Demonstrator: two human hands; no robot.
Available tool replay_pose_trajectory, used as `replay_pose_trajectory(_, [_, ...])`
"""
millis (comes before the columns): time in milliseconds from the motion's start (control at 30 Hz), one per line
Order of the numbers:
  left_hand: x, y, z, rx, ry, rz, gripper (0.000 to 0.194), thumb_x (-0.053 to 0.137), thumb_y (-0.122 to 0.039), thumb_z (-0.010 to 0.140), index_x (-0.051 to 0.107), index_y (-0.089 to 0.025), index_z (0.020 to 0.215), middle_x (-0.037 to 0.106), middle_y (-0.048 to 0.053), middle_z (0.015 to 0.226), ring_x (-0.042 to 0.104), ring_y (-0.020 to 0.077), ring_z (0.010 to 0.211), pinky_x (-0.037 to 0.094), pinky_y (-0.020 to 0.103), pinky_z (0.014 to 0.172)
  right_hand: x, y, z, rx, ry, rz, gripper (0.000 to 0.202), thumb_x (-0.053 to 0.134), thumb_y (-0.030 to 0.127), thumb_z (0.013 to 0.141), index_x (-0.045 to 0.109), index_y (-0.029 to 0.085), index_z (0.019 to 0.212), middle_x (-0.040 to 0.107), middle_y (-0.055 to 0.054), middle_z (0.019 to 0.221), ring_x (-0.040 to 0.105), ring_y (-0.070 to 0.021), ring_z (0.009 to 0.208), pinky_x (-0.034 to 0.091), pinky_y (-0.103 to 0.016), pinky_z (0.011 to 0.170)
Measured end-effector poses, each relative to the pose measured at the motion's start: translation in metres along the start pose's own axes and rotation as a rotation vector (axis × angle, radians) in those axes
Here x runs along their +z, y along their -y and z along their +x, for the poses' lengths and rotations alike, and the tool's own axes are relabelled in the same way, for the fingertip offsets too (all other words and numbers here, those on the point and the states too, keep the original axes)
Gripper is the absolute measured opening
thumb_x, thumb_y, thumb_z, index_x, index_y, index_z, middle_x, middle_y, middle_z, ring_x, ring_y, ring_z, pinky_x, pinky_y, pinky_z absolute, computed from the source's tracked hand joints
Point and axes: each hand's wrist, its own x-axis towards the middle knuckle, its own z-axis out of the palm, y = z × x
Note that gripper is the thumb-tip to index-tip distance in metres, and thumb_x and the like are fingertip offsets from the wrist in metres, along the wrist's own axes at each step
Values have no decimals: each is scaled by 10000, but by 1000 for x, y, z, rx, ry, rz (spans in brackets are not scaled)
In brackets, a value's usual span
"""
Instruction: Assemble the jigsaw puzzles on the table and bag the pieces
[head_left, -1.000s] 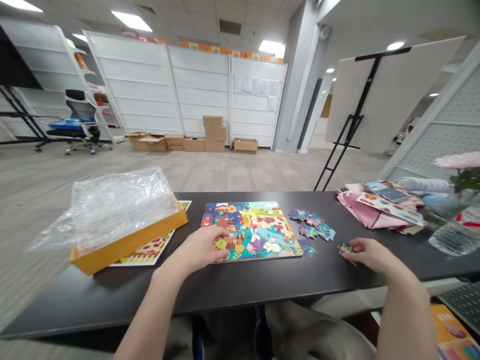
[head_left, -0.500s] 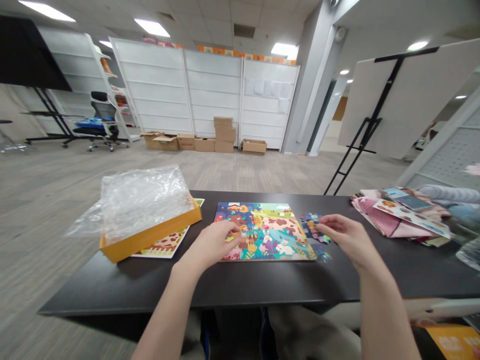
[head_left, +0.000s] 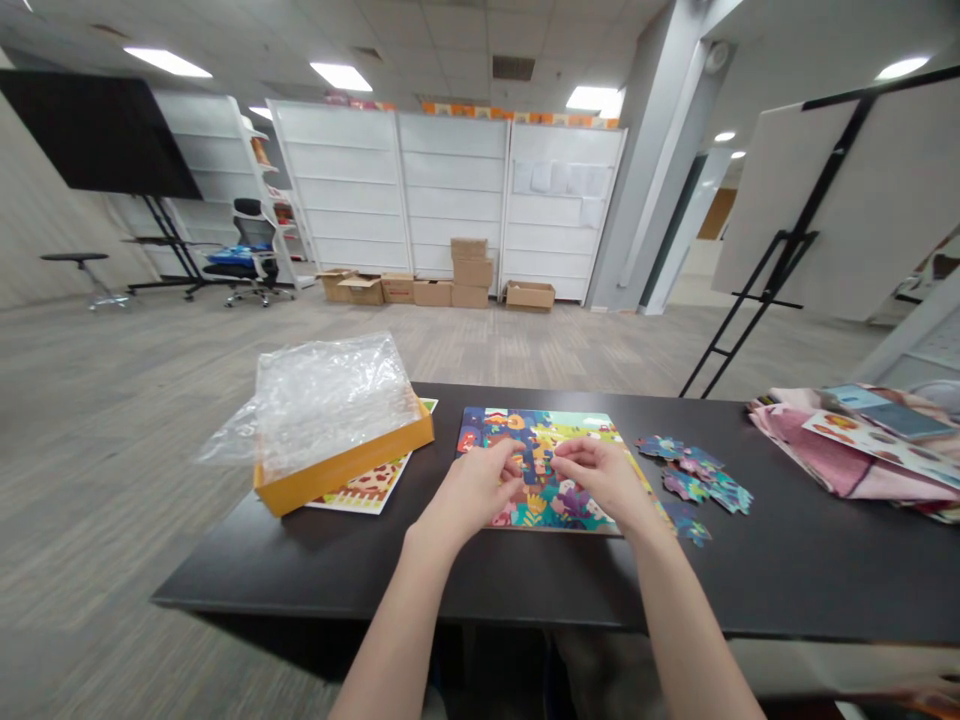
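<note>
Since the earlier frame, R hand (head_left: 611, 485) has come L from the loose pcs to over the puzzle (head_left: 589, 424); view has swung a bit L too. From L: yellow box (head_left: 352, 462), tilted, w/ clear plastic wrap (head_left: 326, 395) heaped on top, partly covering a printed sheet (head_left: 375, 485), all on the black tabletop (head_left: 337, 570). L hand (head_left: 469, 490) at the puzzle's L part, fingers bent, thumb & fingertips close together; can't tell if they pinch anything. Puzzle lies flat, approx. centre of the tabletop, long axis L–R, pic's top facing away from the person. It looks bright & glossy: dark blue & brown on L, yellow-green upper R, teal, purple & orange plants along the bottom; middle partly hidden by the hands. R hand over the middle/R part, thumb & fingertips drawn in; any pc. in them too small to tell. Just R of the puzzle, loose pcs (head_left: 701, 466), blue, pink & teal, some overlapping, 1 group by its lower R corner. Far R: pink cloth (head_left: 817, 462) w/ a phone (head_left: 900, 413) & sticker sheet (head_left: 874, 447) on it.
</note>
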Motion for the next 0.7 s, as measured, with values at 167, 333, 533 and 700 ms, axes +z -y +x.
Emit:
replay_pose_trajectory(167, [1,1,2,-1,16,-92,499,695,-174,773,624,-191,1267,765,29,963,733,174,858,567,285,833,2,-8,2,-15,20,12,359,820,500,661,672,193,774,738,-49,708,685,-189,618,512,-275,548])
replay_pose_trajectory(333, [6,1,6,23,31,-36,574,736,-191,735,621,-180,1297,757,35,945,721,183,850,562,294,807,1,-12,1,27,18,70,414,831,540,641,654,194,783,725,-42,687,694,-199,600,530,-279,524])
replay_pose_trajectory(533, [10,2,10,14,7,12,512,713,-173,754,638,-192,1261,754,32,927,718,183,824,556,286,778,0,-9,-3,-4,74,92,435,800,575,672,670,190,826,734,-52,744,715,-208,660,559,-292,568])
replay_pose_trajectory(700, [10,-1,11,14,37,-20,504,713,-188,773,617,-199,1268,745,21,930,715,168,809,556,280,794,-2,-14,-3,-85,33,58,363,816,488,663,676,195,824,746,-53,776,725,-212,745,589,-327,716])
